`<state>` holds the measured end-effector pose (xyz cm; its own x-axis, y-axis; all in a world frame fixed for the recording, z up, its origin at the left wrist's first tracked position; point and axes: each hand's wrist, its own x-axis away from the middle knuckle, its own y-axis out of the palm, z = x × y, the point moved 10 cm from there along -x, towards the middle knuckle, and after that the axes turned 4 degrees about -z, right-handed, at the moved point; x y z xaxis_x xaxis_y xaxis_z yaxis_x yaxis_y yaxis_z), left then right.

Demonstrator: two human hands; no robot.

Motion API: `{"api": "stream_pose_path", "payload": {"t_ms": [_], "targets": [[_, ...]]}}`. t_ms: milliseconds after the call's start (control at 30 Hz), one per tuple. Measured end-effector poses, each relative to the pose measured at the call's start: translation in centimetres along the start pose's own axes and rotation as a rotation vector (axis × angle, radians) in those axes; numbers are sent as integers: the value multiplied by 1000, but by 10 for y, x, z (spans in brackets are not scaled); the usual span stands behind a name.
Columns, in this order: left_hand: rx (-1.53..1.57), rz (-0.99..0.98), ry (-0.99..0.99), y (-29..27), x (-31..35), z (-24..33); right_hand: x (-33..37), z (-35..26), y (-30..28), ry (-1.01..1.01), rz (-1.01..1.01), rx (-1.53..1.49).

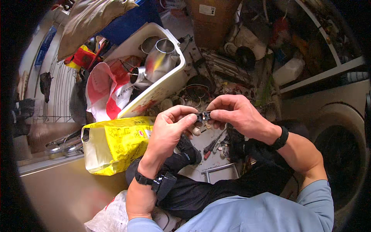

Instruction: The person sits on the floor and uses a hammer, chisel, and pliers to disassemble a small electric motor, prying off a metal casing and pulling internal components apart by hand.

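Note:
Between both hands I hold a small black part (203, 116) with light metal bits showing on it; its exact kind is too small to tell. My left hand (174, 123) pinches its left end between thumb and fingers. At the other end, the thumb and index finger of my right hand (235, 114) grip it. Both hands are closed, and the fingertips hide much of the part. A whitish rounded piece (196, 131) shows just under the left fingertips. Below lies a screwdriver (210, 149) with a dark and red handle, on the floor.
A white bin (179, 73) holding metal vessels (160, 60) stands ahead to the left. Nearer is a yellow bag (123, 145). Loose scrap (220, 65) covers the floor ahead, by a cardboard box (212, 23). A front-loading washing machine (328, 112) stands at right; a metal frame (220, 169) lies below.

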<state>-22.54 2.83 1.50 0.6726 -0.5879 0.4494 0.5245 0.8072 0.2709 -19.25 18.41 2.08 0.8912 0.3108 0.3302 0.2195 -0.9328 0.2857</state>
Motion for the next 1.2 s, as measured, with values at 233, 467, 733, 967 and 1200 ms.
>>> {"api": "stream_pose_path", "payload": {"t_ms": [233, 467, 733, 967, 1200], "targets": [[-12, -111, -17, 15, 6, -5, 3, -7, -4, -89, 37, 107], [37, -149, -7, 11, 5, -14, -1, 12, 2, -16, -56, -132], [366, -232, -38, 21, 7, -31, -3, 33, 12, 61, -121, -445], [48, -33, 11, -2, -13, -31, -27, 43, -6, -10, -61, -51], [128, 132, 261, -36, -12, 21, -64, 57, -66, 126, 75, 517]]}}
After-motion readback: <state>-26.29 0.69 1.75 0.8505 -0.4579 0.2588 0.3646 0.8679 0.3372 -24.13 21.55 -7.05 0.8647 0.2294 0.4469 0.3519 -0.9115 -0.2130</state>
